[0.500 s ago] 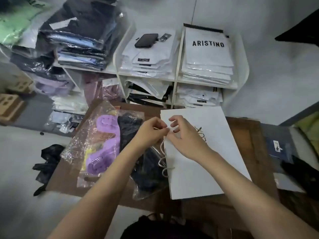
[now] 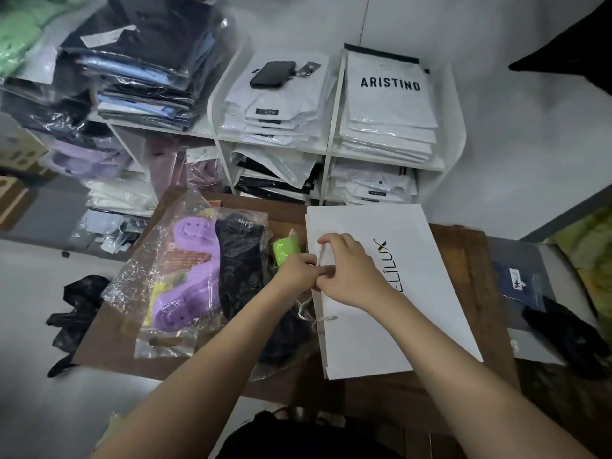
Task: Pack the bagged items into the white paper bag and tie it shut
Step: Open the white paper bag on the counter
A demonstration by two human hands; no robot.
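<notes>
Clothes in clear plastic sleeves [image 2: 142, 77] are stacked at the far left, on top of the white compartment shelf [image 2: 455, 104]. On the near left of the brown wooden table [image 2: 463, 260] lies a clear plastic bag holding purple perforated slippers [image 2: 185, 279]. Just right of it is a second clear bag with a black fabric item [image 2: 241, 260] inside. A small bright green roll [image 2: 286, 251] lies next, touching my left hand [image 2: 294, 273]. That hand's fingers are curled and pinch the twisted grey-white cord handle [image 2: 311, 313] at the left edge of the flat white paper bag with black lettering [image 2: 414, 293]. My right hand [image 2: 351, 273] meets it there, its fingertips pinching the same cord while its palm lies over the paper. The bag lies on its side on the right half of the table with its mouth to the left; I cannot tell whether anything is in it. Far behind, a black phone [image 2: 272, 73] rests on a stack of white packets in one shelf compartment, and white packets printed ARISTINO [image 2: 390, 104] fill the one to its right.
</notes>
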